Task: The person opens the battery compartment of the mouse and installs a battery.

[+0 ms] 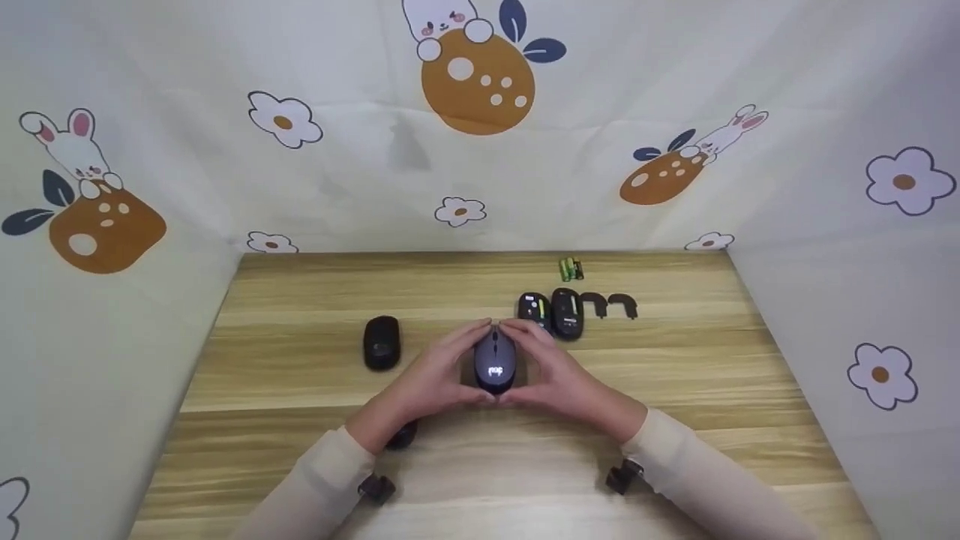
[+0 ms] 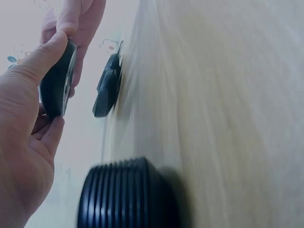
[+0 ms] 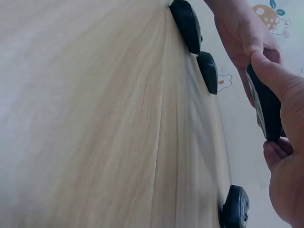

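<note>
A dark blue-grey computer mouse (image 1: 495, 358) with a light logo is held between both hands, raised off the table in the wrist views. My left hand (image 1: 435, 371) grips its left side, fingertips at the far end and thumb at the near end. On the other side, my right hand (image 1: 556, 373) grips it the same way. The thumbs and fingertips of the two hands come close together. From the right wrist, the mouse (image 3: 265, 102) appears edge-on, its underside turned to the table.
Left of the hands lies a black mouse (image 1: 382, 343); another (image 1: 403, 435) is partly under the left forearm. Two upturned mice (image 1: 534, 306) (image 1: 568, 313) show open battery bays behind the right hand. Beside them are two curved black covers (image 1: 595, 304) (image 1: 623, 305) and several green batteries (image 1: 571, 269).
</note>
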Tool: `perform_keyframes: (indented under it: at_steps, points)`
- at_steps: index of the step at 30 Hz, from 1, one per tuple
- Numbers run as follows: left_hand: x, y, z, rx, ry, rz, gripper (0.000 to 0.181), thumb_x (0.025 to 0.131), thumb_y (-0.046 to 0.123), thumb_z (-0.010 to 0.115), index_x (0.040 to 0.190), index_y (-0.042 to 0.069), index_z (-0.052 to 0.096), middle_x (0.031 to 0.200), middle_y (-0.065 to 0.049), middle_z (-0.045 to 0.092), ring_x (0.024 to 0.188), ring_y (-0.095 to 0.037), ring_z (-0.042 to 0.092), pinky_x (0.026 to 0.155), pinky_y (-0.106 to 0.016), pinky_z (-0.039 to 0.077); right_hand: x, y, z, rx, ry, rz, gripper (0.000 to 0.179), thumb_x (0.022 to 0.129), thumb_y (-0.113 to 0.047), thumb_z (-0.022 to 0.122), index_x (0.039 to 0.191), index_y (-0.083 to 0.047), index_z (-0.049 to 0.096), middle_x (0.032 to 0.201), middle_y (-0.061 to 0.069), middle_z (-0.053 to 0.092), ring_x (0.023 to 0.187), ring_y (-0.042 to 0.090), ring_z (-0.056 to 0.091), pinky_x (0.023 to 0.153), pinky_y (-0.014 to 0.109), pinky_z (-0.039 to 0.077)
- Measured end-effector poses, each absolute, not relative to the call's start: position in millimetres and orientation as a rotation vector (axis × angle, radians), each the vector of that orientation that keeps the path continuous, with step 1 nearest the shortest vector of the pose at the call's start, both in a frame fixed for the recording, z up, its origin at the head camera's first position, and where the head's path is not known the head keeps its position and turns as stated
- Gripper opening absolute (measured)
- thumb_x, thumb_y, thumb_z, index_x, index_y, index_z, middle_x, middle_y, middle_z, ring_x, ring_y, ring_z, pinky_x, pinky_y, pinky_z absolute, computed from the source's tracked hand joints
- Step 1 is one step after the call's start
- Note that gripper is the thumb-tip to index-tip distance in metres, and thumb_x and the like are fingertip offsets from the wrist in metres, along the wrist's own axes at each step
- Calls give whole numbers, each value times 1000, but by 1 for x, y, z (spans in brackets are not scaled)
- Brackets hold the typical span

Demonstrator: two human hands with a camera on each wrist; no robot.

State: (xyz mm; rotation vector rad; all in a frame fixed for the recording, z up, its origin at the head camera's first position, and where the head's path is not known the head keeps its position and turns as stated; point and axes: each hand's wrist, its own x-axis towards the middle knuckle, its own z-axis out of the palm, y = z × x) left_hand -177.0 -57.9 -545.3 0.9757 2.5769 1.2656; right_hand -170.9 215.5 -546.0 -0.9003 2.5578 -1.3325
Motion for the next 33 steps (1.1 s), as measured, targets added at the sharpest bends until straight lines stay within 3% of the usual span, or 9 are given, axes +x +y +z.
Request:
perform_keyframes:
  at_steps: [8,13,19,23,29,33]
  points:
    - [-168,-54,-549,1064,2573,1388,107,84,36,99,171,10,41,177,-6,37,160,-29,40,131,-49,34,-167,222,-547,-1082,2538,-1444,105,83,-30,99,170,-12,42,174,1,38,161,27,37,132,47,31]
    - [-164,-51,-555,1170,2592,1481,100,83,28,100,166,8,48,173,-8,45,157,-28,45,130,-47,37,-164,223,-549,-1153,2555,-1501,102,82,-27,99,168,-11,46,172,9,42,158,34,41,132,46,33]
    - [-159,-44,-559,1153,2515,1741,70,89,21,95,150,6,66,158,-6,62,146,-29,59,121,-42,49,-158,220,-550,-1173,2534,-1615,76,87,-18,95,155,-9,62,164,13,54,151,37,50,130,41,38]
    - [-155,-37,-560,1051,2374,1892,52,95,18,89,143,7,72,152,-5,66,140,-27,64,112,-35,56,-156,217,-552,-1088,2463,-1765,56,90,-10,90,143,-7,73,155,12,62,144,38,57,122,40,48]
    - [-150,-28,-566,992,2389,1801,52,92,2,89,141,11,73,147,-3,66,136,-24,65,113,-34,56,-153,221,-565,-1043,2495,-1788,39,94,-10,86,133,-11,79,145,6,70,134,32,66,114,39,56]
    - [-150,-28,-569,924,2429,1700,52,90,0,89,136,19,75,141,4,67,134,-20,65,115,-34,54,-150,223,-572,-1075,2578,-1646,35,97,-14,85,131,-11,80,145,5,70,135,30,66,119,38,51]
